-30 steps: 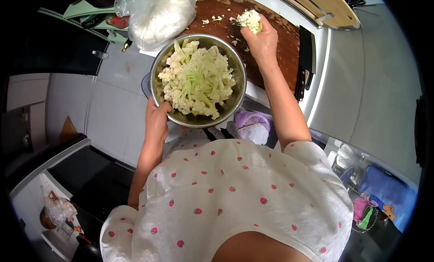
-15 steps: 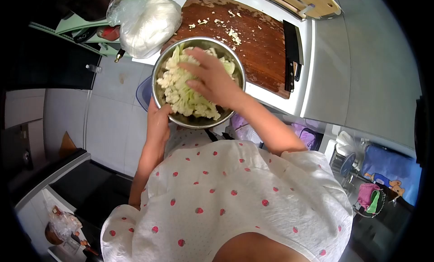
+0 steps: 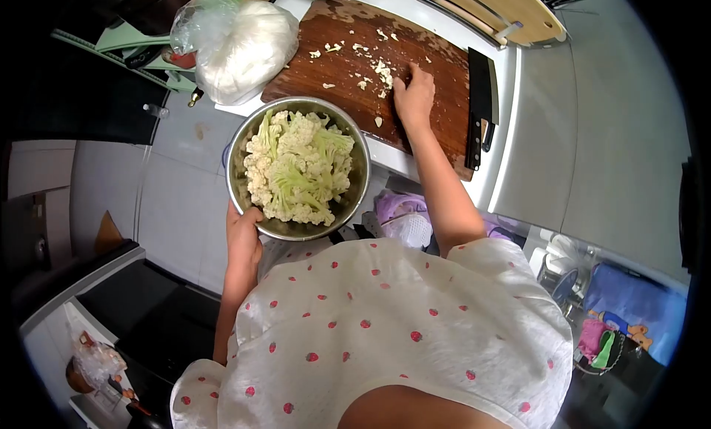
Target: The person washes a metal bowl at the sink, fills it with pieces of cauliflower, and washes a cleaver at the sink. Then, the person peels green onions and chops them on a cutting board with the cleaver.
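A steel bowl (image 3: 360,178) full of cauliflower pieces (image 3: 300,166) is held at its lower left rim by my left hand (image 3: 244,235), thumb over the rim. My right hand (image 3: 415,97) is low over the wooden cutting board (image 3: 437,121), just right of some small cauliflower crumbs (image 3: 383,72). Its fingers are curled together, and whether anything is between them is hidden. More crumbs lie scattered across the board's middle. The bowl is off the board's near left corner.
A black cleaver (image 3: 483,95) lies along the board's right edge. A plastic bag with white contents (image 3: 248,51) sits left of the board. Wooden boards (image 3: 511,14) stand in a rack at the back right. Purple bags (image 3: 400,207) hang below the counter edge.
My right hand released cauliflower over the bowl, then moved back to the board. The bowl, in my left hand, has shifted down and left.
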The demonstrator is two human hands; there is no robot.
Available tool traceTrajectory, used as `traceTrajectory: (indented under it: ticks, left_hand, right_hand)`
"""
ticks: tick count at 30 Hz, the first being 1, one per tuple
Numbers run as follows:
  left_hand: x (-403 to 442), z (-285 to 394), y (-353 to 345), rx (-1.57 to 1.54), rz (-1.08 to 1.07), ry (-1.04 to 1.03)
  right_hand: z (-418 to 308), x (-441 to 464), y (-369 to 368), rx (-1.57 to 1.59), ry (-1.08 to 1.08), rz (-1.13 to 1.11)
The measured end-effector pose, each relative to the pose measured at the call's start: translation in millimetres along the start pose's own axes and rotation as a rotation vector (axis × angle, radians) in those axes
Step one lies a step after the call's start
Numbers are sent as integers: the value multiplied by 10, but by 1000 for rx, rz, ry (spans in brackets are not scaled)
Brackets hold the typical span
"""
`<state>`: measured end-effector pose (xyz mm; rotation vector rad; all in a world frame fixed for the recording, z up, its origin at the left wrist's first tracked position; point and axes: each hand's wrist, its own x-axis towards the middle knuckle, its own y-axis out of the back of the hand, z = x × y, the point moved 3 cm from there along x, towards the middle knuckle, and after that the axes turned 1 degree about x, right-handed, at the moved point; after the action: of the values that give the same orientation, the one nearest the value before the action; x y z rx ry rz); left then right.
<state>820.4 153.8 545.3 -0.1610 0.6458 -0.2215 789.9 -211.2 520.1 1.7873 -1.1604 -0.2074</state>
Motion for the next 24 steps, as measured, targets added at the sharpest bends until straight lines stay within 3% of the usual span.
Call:
traceTrajectory:
  ticks: [3,4,9,12,14,17,20,24]
  left_hand:
    - [24,-53,57,1,1,-11]
    - [35,-49,68,13,-5,-17]
    - [-16,-31,24,-20,20,-55]
    - [-26,-34,30,-36,40,-48]
    - [-20,-46,20,-45,36,-38]
    - [15,-44,-5,-60,31,-61]
    - [47,-36,-4,-23,36,-35]
    - [50,-15,-41,-29,29,-46]
  right_hand:
    - [-201,93,-309,128,102,-33]
    - [-290,153,-394,209,125,-141]
    - [-105,823,-478,233,26,44]
    - [-57,996,-655,101,-132,-47]
    - [-239,892,-742,170,-91,-267]
    - [-487,724,-920,501,-36,-402]
    - [-803,603,-1076,446,331,-275]
    - [-907,371,-938,227,528,-283]
